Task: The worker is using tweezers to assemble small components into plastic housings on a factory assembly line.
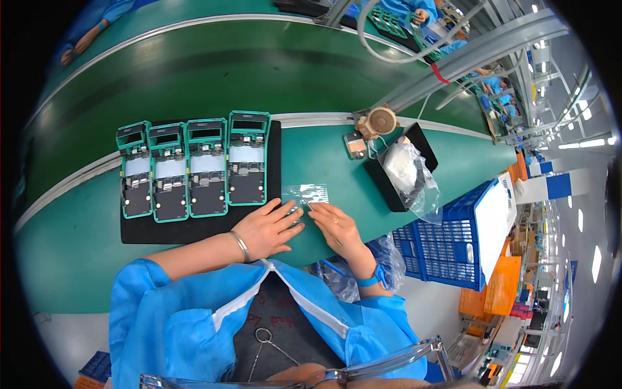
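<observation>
A small clear plastic bag [311,192] lies on the green bench in front of me. My left hand [264,231] rests at the bag's lower left edge, its fingers spread and nothing gripped. From the other side, my right hand [335,228] has its fingers drawn together, with the fingertips on the bag's lower right edge. To the left of my hands, several green-framed device housings [207,185] with exposed circuit boards stand side by side on a black mat [272,149].
At the right back is a black box [421,139] holding clear plastic bags [403,165]. Beside it sit a small beige fan [379,122] and a little boxy part [355,146]. A blue crate [440,246] stands at the bench's right edge. Behind runs a green conveyor belt [259,71]; other people work beyond it.
</observation>
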`<control>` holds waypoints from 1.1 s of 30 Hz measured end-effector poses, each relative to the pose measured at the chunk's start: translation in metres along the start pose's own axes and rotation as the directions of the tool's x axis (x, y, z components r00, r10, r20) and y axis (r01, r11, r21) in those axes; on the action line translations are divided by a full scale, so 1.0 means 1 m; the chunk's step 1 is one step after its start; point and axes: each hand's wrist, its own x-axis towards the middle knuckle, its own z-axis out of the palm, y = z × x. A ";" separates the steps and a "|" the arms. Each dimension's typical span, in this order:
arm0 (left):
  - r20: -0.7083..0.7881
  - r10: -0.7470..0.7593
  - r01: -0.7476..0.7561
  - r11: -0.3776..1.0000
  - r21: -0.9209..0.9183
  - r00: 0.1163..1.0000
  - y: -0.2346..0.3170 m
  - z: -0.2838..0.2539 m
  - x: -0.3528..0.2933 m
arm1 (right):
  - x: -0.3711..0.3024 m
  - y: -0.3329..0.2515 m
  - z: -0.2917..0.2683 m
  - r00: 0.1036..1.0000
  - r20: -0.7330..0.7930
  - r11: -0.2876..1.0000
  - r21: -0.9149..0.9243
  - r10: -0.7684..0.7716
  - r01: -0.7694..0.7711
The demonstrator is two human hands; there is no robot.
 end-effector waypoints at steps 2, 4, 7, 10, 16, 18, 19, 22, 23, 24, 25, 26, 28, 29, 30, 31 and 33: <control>0.018 0.001 -0.001 1.000 -0.004 1.000 0.002 -0.001 -0.001 | 0.011 0.000 0.001 0.998 0.004 0.998 -0.010 -0.059 0.059; -0.032 0.006 -0.008 0.998 -0.063 0.999 0.001 -0.006 -0.003 | 0.030 -0.004 -0.002 0.996 -0.015 0.993 -0.080 -0.087 0.086; -0.175 0.051 -0.054 0.998 -0.012 0.983 -0.001 -0.041 -0.016 | 0.067 -0.020 0.007 0.988 -0.020 0.988 -0.026 -0.155 0.155; -0.391 -0.091 0.118 0.992 0.047 0.916 -0.036 -0.081 -0.061 | 0.097 -0.034 0.033 0.972 -0.022 0.969 0.069 -0.236 0.237; -0.345 -0.465 0.564 0.772 0.294 0.815 -0.071 -0.118 -0.156 | 0.165 -0.069 0.104 0.914 -0.051 0.894 0.194 -0.403 0.405; -0.345 -0.485 0.583 0.758 0.293 0.804 -0.069 -0.117 -0.159 | 0.184 -0.073 0.127 0.895 -0.055 0.872 0.208 -0.442 0.443; -0.344 -0.495 0.592 0.754 0.286 0.797 -0.069 -0.115 -0.159 | 0.191 -0.074 0.135 0.888 -0.034 0.868 0.195 -0.459 0.457; -0.359 -0.512 0.610 0.751 0.254 0.780 -0.071 -0.107 -0.162 | 0.201 -0.074 0.157 0.874 -0.003 0.862 0.165 -0.485 0.479; -0.365 -0.508 0.608 0.755 0.247 0.780 -0.072 -0.106 -0.162 | 0.202 -0.074 0.161 0.875 0.003 0.864 0.154 -0.485 0.479; -0.366 -0.510 0.610 0.753 0.246 0.778 -0.073 -0.106 -0.163 | 0.203 -0.074 0.164 0.875 0.009 0.866 0.143 -0.485 0.479; -0.368 -0.509 0.609 0.756 0.241 0.778 -0.072 -0.106 -0.162 | 0.203 -0.073 0.166 0.874 0.012 0.865 0.146 -0.486 0.479; -0.371 -0.508 0.608 0.758 0.236 0.778 -0.072 -0.106 -0.162 | 0.203 -0.072 0.167 0.871 0.012 0.864 0.138 -0.490 0.484; -0.375 -0.504 0.607 0.758 0.240 0.778 -0.072 -0.106 -0.163 | 0.203 -0.072 0.169 0.868 0.015 0.862 0.131 -0.495 0.490; -0.378 -0.497 0.603 0.759 0.247 0.781 -0.072 -0.106 -0.163 | 0.203 -0.072 0.170 0.867 0.011 0.861 0.128 -0.498 0.492; -0.378 -0.499 0.604 0.758 0.244 0.780 -0.072 -0.106 -0.163 | 0.203 -0.072 0.170 0.866 0.007 0.860 0.126 -0.500 0.495; -0.375 -0.500 0.605 0.757 0.248 0.780 -0.072 -0.106 -0.163 | 0.203 -0.072 0.171 0.867 0.009 0.860 0.126 -0.499 0.494; -0.371 -0.502 0.605 0.756 0.251 0.781 -0.072 -0.106 -0.164 | 0.203 -0.071 0.172 0.861 -0.009 0.855 0.118 -0.508 0.506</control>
